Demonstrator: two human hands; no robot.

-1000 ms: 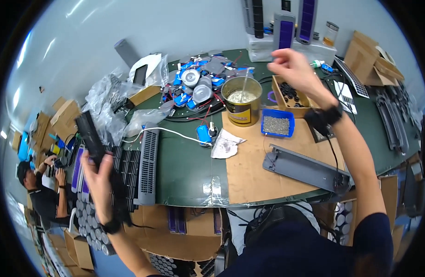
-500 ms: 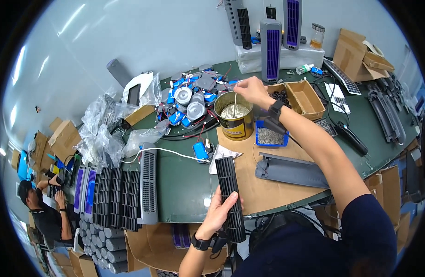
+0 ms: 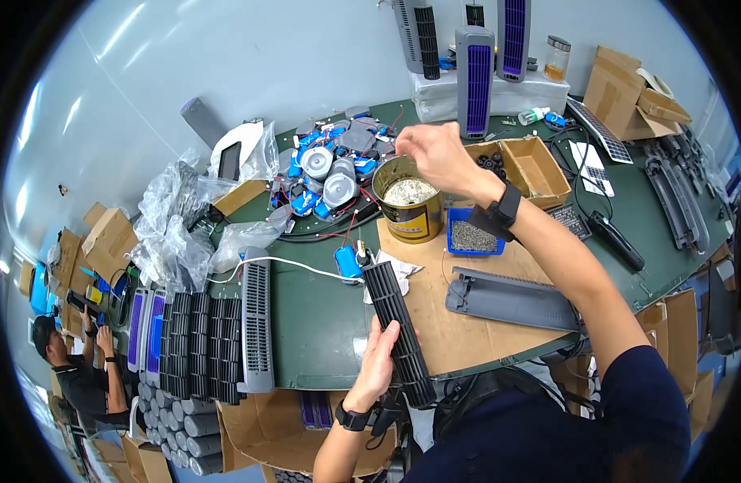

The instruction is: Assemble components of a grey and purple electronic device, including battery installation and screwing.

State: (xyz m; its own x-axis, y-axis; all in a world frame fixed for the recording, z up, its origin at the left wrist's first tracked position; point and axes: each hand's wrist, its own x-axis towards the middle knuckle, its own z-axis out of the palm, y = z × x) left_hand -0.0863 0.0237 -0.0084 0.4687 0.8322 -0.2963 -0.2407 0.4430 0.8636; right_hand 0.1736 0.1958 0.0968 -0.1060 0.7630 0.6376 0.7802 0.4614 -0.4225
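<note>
My left hand (image 3: 376, 364) is wrapped round a black cross-flow fan wheel (image 3: 399, 330), a long ribbed cylinder tilted over the table's front edge. Above the open can (image 3: 415, 221) of pale grease-like paste, my right hand (image 3: 441, 157) is closed with its fingertips pinched together. Whatever it pinches does not show; the fingers hide it. Just right of the can sits a blue tray (image 3: 473, 234) of small metal parts. A grey curved fan housing (image 3: 507, 299) lies on the cardboard sheet (image 3: 459, 346). White paper (image 3: 403, 274) lies partly behind the wheel's upper end.
Several black fan wheels (image 3: 200, 346) stand in a row at left, beside a grey slotted cover (image 3: 258, 322). Motors with blue parts (image 3: 338, 185) are heaped behind. A cardboard box (image 3: 536, 171) and an electric screwdriver (image 3: 616, 241) lie right. A co-worker (image 3: 80, 370) sits far left.
My right hand has risen and turned above the can; the thin stick it held in the paste is no longer visible. My left hand has shifted the fan wheel slightly up and left, tilting it more.
</note>
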